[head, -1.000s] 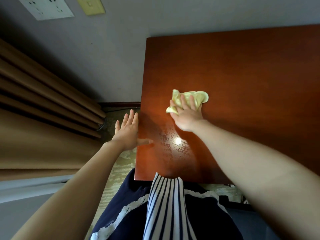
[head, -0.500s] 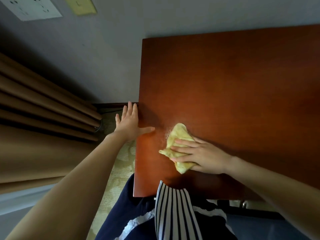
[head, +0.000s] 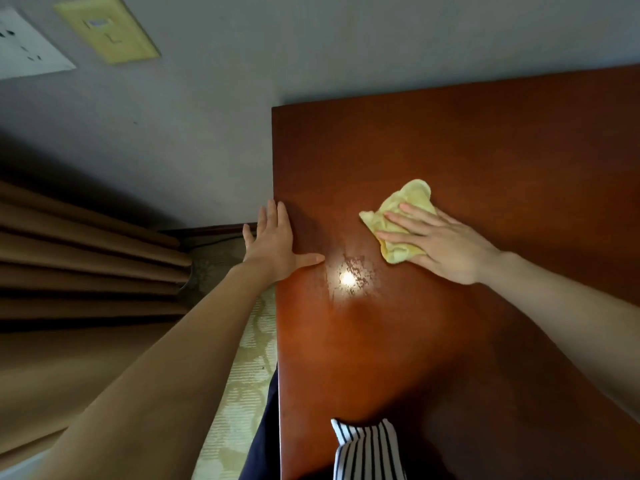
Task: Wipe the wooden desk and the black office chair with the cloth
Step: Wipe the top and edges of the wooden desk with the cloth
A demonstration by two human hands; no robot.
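Observation:
A reddish-brown wooden desk fills the right of the head view. A crumpled yellow cloth lies on it near the left side. My right hand presses flat on the cloth with straight fingers pointing left. My left hand rests flat against the desk's left edge, fingers straight, thumb lying on the top. A damp streaked patch with a bright light reflection sits between the two hands. The black office chair is not in view.
A grey wall runs behind the desk, with a white socket plate and a yellow switch plate. Brown curtains hang at the left. Patterned carpet shows between curtain and desk.
My right hand has slid the cloth away from the desk's front edge, up and to the right. The camera has moved closer over the desk. My left hand stays on the left edge.

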